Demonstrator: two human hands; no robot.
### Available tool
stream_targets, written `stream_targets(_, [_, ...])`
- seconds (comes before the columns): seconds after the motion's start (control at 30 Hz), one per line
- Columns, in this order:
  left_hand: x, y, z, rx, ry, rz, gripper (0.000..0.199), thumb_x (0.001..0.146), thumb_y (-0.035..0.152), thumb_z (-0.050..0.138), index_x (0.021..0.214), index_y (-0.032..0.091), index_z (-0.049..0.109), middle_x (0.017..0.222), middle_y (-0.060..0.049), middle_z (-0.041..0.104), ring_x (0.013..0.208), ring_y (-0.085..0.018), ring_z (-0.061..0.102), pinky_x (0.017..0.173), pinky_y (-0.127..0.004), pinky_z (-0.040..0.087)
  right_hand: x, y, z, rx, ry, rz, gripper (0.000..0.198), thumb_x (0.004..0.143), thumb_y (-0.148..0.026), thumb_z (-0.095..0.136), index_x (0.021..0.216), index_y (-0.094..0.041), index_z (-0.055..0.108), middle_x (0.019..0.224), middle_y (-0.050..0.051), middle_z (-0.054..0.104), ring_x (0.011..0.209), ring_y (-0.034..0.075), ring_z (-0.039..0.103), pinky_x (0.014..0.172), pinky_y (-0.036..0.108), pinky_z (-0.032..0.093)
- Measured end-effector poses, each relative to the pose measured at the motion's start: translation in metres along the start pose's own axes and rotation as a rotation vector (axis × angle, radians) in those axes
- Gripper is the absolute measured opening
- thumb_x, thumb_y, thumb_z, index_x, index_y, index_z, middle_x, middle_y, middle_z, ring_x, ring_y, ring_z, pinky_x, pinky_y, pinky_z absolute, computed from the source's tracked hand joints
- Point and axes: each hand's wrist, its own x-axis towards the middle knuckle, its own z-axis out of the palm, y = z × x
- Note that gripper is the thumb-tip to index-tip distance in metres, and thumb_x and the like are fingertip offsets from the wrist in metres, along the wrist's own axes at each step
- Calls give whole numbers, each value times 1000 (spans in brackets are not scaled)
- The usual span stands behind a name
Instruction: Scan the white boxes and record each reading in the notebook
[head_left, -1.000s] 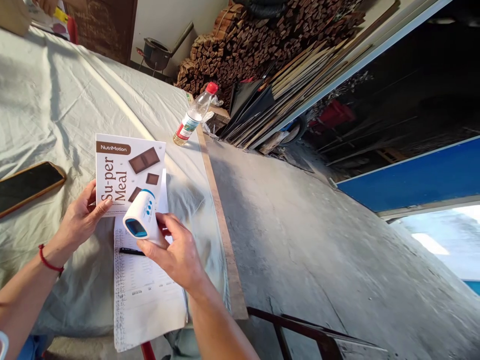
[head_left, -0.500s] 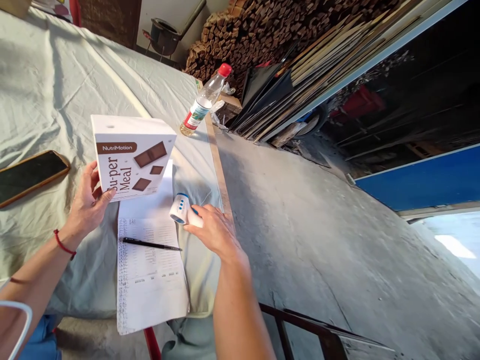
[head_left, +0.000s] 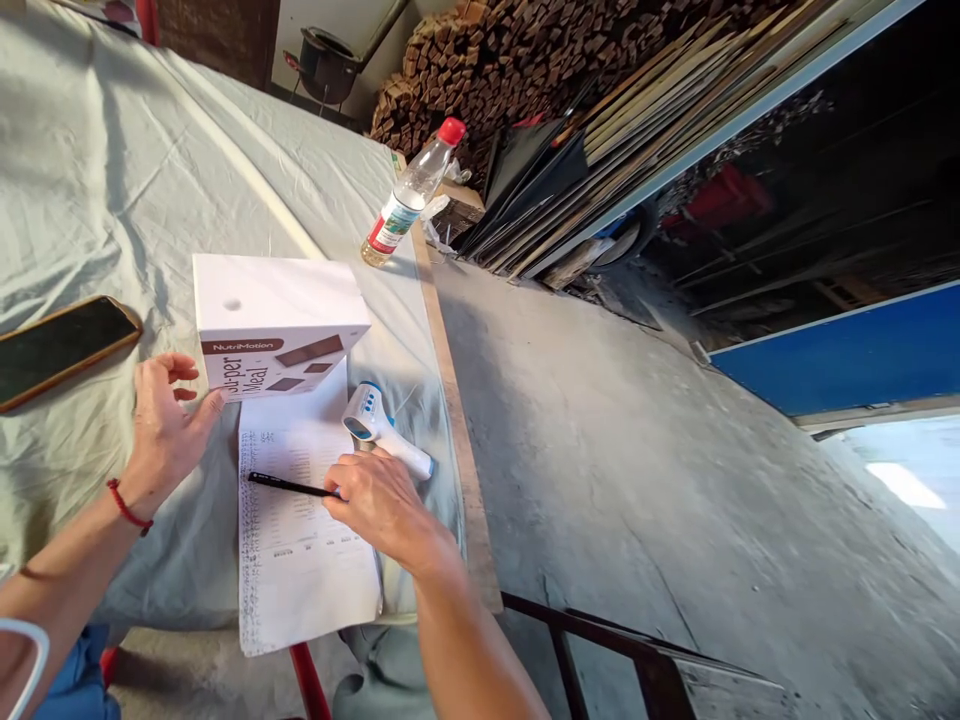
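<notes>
Black-screened, a smartphone (head_left: 67, 350) lies on a pale tablecloth (head_left: 157, 220). Beside it I see the person's left hand (head_left: 169, 430), fingers spread, thumb at a corner of the white NutriMotion box (head_left: 285, 300), at an open notebook's (head_left: 307, 580) far end. A black pen (head_left: 289, 485) slants over the page, its right end pinched by the right hand (head_left: 382, 505). Just beyond that hand lies a white infrared thermometer (head_left: 401, 447).

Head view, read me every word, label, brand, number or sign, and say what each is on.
"NutriMotion": on the box.
"u-per Meal": also on the box, first letter unclear.
Bottle label: too small to read.
Notebook print: too small.
Thermometer and pen markings: too small.
</notes>
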Motion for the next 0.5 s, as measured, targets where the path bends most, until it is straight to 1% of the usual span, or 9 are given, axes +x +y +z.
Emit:
stream_targets(0.03, [-5,4,-1,57,95,5,35,78,37,73,97,23,48,97,-3,52,86,-21,56,72,-37,51,0,1,-2,67,-3,-1,24,71,-2,65,57,-21,61,60,-3,61,62,15,56,65,29,38])
stream_targets(0.07, [-11,10,-1,93,133,14,32,79,36,71,94,23,47,92,-2,50,78,-18,53,67,-35,48,-1,1,-5,160,12,5,20,70,-5,64,59,-21,61,59,-4,61,59,13,54,61,28,37])
stream_targets(0.1, [-17,16,-1,105,169,44,30,80,35,69,90,23,45,86,0,48,69,-15,48,62,-33,46,-1,1,-7,278,52,15,16,71,-10,64,61,-22,62,60,-4,61,57,13,53,59,27,37])
stream_targets(0.13, [-23,21,-2,116,147,81,26,82,34,67,89,24,43,85,1,47,66,-14,46,61,-33,45,-1,1,-9,411,117,25,11,72,-16,64,64,-23,63,60,-4,61,56,13,53,57,26,38])
stream_targets(0.17, [-28,26,-2,135,94,129,22,85,33,64,88,24,44,84,1,47,66,-14,46,61,-32,45,0,-1,-10,546,195,38,7,73,-21,64,66,-23,63,61,-4,62,57,13,54,57,26,40])
stream_targets(0.23, [-35,30,-3,196,-71,198,12,89,30,59,89,23,48,83,0,52,67,-15,50,63,-31,46,4,-7,-6,778,356,65,8,73,-29,63,69,-23,61,62,-2,62,57,14,55,56,27,44])
stream_targets(0.3, [-38,27,-3,274,-242,239,5,91,27,54,91,22,56,84,-1,59,73,-17,56,66,-32,48,9,-15,1,902,460,76,9,71,-30,64,70,-23,59,65,-1,63,57,14,56,55,27,46])
stream_targets(0.37, [-40,19,-2,378,-343,299,13,92,22,50,90,21,62,85,-3,64,77,-20,60,69,-35,47,14,-23,11,945,499,68,9,73,-30,64,75,-22,60,69,0,65,59,14,58,57,27,48])
stream_targets(0.5, [-43,7,1,606,-395,468,21,93,16,51,83,21,69,77,-3,67,75,-23,61,68,-38,39,20,-34,30,955,489,96,13,78,-34,61,84,-22,65,74,2,69,65,17,64,64,29,53])
